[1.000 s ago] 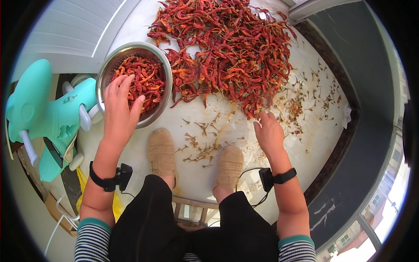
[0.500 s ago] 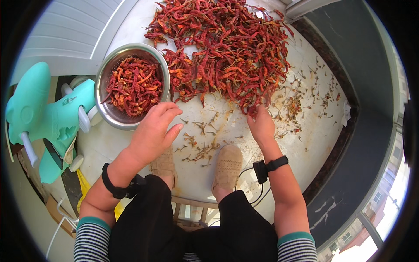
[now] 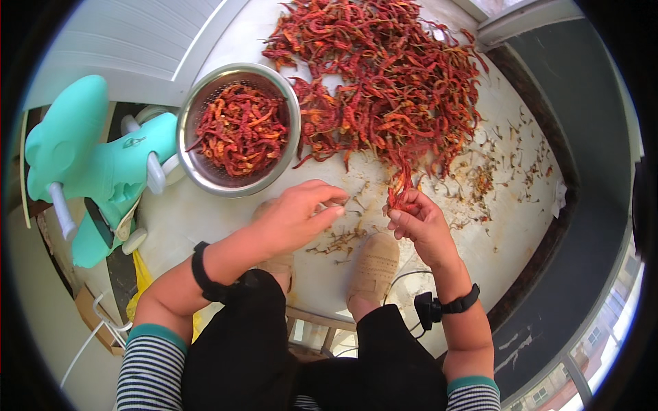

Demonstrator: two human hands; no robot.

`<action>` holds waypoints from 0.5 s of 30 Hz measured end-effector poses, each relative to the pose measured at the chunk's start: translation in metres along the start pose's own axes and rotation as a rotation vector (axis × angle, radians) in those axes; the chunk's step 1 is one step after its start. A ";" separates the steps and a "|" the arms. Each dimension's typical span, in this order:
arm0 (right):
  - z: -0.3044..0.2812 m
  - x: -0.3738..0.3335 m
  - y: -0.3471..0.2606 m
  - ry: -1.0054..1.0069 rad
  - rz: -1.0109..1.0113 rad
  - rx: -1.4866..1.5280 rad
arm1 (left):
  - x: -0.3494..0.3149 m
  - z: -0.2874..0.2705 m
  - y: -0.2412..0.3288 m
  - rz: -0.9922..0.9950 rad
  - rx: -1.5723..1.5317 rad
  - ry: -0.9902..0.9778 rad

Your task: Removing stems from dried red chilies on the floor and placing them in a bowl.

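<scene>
My right hand (image 3: 426, 225) is closed on dried red chilies (image 3: 400, 192), pinched between thumb and fingers just off the near edge of the pile. My left hand (image 3: 298, 214) hovers to the left of it, fingers curved and thumb a little apart, with nothing visible between them. A large heap of dried red chilies (image 3: 391, 82) is spread over the pale floor ahead. Behind my left hand, a metal colander (image 3: 293, 130) holds more chilies (image 3: 243, 130), which look stemless.
Loose stems (image 3: 343, 241) lie scattered before my feet, with more stems (image 3: 483, 181) to the right. A turquoise ride-on toy (image 3: 96, 164) stands at the left. My tan shoe (image 3: 375, 264) is near the stems. A dark low wall (image 3: 582, 123) bounds the right side.
My right hand has drawn back from the heap's edge and lifted chilies. My left hand has moved right, away from the colander and toward my right hand. The whole view has shifted slightly.
</scene>
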State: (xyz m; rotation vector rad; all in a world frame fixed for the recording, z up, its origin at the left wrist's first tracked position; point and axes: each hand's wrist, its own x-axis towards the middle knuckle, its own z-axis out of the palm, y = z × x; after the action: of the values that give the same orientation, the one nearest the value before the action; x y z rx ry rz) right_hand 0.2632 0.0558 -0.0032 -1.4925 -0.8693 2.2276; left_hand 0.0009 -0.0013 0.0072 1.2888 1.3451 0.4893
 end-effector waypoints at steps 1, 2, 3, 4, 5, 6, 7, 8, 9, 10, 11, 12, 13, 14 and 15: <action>0.008 -0.001 -0.002 -0.033 -0.022 -0.022 | 0.002 0.005 0.001 -0.010 0.007 0.007; 0.015 -0.002 -0.004 -0.066 -0.014 -0.013 | 0.003 0.011 0.001 -0.059 -0.214 0.004; 0.021 -0.002 -0.005 -0.075 -0.012 -0.009 | 0.005 0.016 0.002 -0.104 -0.438 0.001; 0.027 -0.002 -0.005 -0.105 -0.035 -0.017 | 0.008 0.018 0.002 -0.103 -0.493 -0.006; 0.032 -0.001 -0.004 -0.135 -0.058 -0.025 | 0.008 0.015 0.003 -0.110 -0.487 -0.001; 0.034 -0.002 -0.004 -0.144 -0.041 -0.064 | 0.010 0.014 0.005 -0.196 -0.597 -0.032; 0.035 0.000 0.000 -0.146 -0.041 -0.064 | 0.012 0.012 0.006 -0.283 -0.706 -0.063; 0.036 0.003 0.006 -0.169 -0.049 -0.061 | 0.012 0.011 0.004 -0.284 -0.705 -0.062; 0.038 0.004 0.010 -0.194 -0.057 -0.059 | 0.012 0.010 0.001 -0.303 -0.758 -0.076; 0.042 0.004 0.009 -0.204 -0.098 -0.065 | 0.012 0.010 -0.002 -0.322 -0.811 -0.090; 0.043 0.004 0.008 -0.205 -0.099 -0.066 | 0.011 0.010 -0.004 -0.321 -0.811 -0.090; 0.044 0.004 0.008 -0.185 -0.092 -0.055 | 0.010 0.009 -0.007 -0.320 -0.799 -0.071; 0.045 0.004 0.008 -0.164 -0.084 -0.043 | 0.010 0.009 -0.009 -0.320 -0.786 -0.052; 0.045 0.004 0.008 -0.165 -0.084 -0.043 | 0.010 0.009 -0.011 -0.320 -0.787 -0.052; 0.044 0.005 0.009 -0.075 -0.095 -0.008 | 0.010 0.010 -0.012 -0.328 -0.752 -0.005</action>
State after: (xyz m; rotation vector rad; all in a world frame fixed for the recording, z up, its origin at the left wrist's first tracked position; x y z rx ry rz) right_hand 0.2214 0.0377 -0.0006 -1.3493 -0.9524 2.2257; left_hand 0.0073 0.0003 -0.0103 0.4444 1.1663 0.6720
